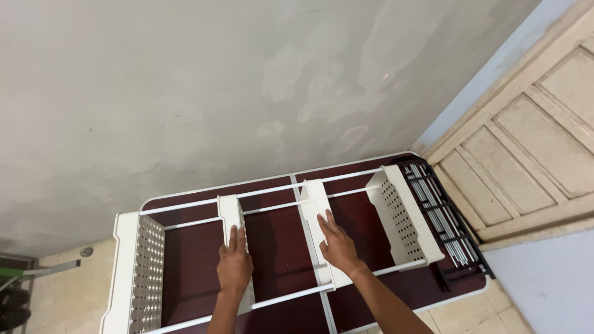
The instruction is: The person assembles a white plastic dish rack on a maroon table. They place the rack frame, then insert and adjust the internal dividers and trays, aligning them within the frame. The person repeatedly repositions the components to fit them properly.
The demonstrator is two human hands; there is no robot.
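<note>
On the dark-red folding tabletop [278,247], the left hand [234,265] and right hand [338,247] lie flat & open on two white inner panels [230,213] of a white rod-frame rack [405,219]; uneven pressure could probably pop rods [272,190] loose.

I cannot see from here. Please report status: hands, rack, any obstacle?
Left hand flat on one white divider panel, right hand flat on the next. White rack on dark folding table. Black wire rack beside.

White matt plastic perforated rack panels [396,213], smooth white rods [266,192], glossy dark wood-look tabletop [278,244], rough patchy plaster wall [216,93]
</note>
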